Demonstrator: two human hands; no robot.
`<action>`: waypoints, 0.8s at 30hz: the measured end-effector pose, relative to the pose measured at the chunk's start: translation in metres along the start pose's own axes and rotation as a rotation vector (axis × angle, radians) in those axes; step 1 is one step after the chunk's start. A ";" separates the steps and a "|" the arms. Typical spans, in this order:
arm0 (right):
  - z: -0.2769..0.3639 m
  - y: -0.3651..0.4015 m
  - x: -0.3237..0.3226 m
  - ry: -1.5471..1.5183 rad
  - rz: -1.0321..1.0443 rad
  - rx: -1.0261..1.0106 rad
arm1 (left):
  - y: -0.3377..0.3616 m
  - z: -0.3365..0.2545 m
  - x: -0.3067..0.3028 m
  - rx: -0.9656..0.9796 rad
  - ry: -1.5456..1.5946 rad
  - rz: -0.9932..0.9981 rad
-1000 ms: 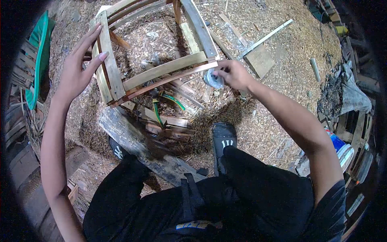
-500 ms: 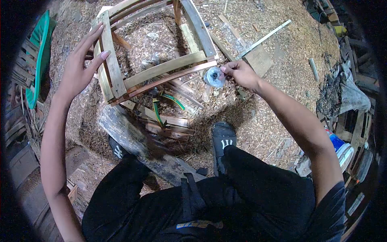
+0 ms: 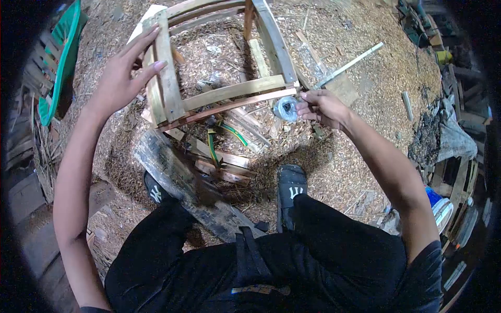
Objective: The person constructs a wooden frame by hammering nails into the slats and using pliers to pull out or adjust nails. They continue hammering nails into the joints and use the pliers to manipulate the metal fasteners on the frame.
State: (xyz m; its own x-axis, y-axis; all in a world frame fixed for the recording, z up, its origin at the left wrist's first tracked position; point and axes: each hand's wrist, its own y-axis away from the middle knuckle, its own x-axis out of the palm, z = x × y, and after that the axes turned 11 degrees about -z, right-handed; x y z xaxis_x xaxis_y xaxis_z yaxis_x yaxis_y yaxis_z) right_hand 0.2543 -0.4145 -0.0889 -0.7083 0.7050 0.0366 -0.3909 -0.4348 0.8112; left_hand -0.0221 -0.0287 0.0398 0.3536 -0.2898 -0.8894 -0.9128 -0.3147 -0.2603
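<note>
Left-hand fingers (image 3: 140, 45): spread over the wooden frame's (image 3: 235, 92) left slats, unclenched.
Right-hand fingers (image 3: 308, 109): loosely curled beside its lower-right corner; whether they pinch anything, I cannot tell.
Green-and-yellow handles (image 3: 213, 151): on the ground, centre.
Plastic container (image 3: 282, 111): centre, at the right fingertips.
Frame: top centre; seemingly being steadied; any corner work calls for continued support.
Pale strip (image 3: 357, 60): upper right, beyond.

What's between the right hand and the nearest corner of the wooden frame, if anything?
Nothing visible. The right hand is close beside that corner of the wooden frame. The clear plastic container sits just below the corner in view, beside that short gap rather than in it.
</note>
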 end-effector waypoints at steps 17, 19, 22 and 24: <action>0.217 0.040 0.069 0.223 -0.293 -0.888 | 0.001 0.005 0.008 -0.001 -0.141 0.013; 0.226 0.044 0.113 0.207 -0.190 -0.905 | -0.001 0.009 0.008 0.019 -0.106 0.030; 0.229 0.036 0.168 0.323 -0.080 -1.058 | 0.000 0.005 0.004 0.048 -0.045 0.016; 0.232 0.028 0.197 0.385 -0.063 -1.050 | 0.002 0.012 0.009 0.093 -0.045 -0.035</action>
State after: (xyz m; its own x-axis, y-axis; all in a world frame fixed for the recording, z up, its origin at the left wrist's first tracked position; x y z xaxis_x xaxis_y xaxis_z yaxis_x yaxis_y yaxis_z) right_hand 0.2400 -0.1574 0.0764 -0.7334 0.6012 -0.3173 -0.6057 -0.7898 -0.0965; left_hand -0.0237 -0.0207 0.0267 0.3783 -0.2382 -0.8945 -0.9156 -0.2383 -0.3238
